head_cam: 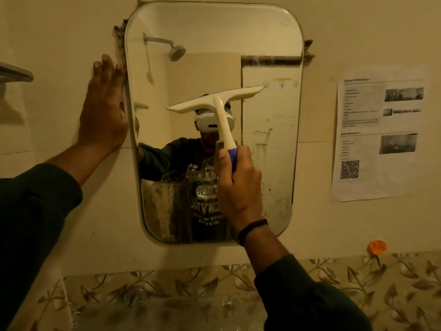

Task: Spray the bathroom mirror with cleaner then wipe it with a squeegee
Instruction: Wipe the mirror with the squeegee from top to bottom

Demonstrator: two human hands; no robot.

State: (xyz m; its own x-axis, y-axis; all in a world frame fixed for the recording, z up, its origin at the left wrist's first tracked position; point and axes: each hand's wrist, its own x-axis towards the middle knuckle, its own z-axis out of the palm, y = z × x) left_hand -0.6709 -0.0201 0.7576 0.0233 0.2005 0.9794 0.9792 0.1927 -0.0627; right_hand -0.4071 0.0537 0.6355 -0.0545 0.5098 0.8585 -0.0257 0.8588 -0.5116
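Note:
A rounded rectangular mirror (pixel 269 144) hangs on the tiled wall; its lower part is streaked and speckled. My right hand (pixel 238 182) grips the blue end of a white squeegee (pixel 214 101). The squeegee's blade is tilted, left end lower, across the mirror's middle. My left hand (pixel 102 108) lies flat on the wall against the mirror's left edge, fingers spread upward. No spray bottle is in view.
A printed paper sheet (pixel 379 137) with a QR code is stuck to the wall on the right. An orange hook (pixel 376 247) sits below it. A grey shelf edge (pixel 14 74) juts in at far left. Leaf-patterned tiles (pixel 167 287) run along the bottom.

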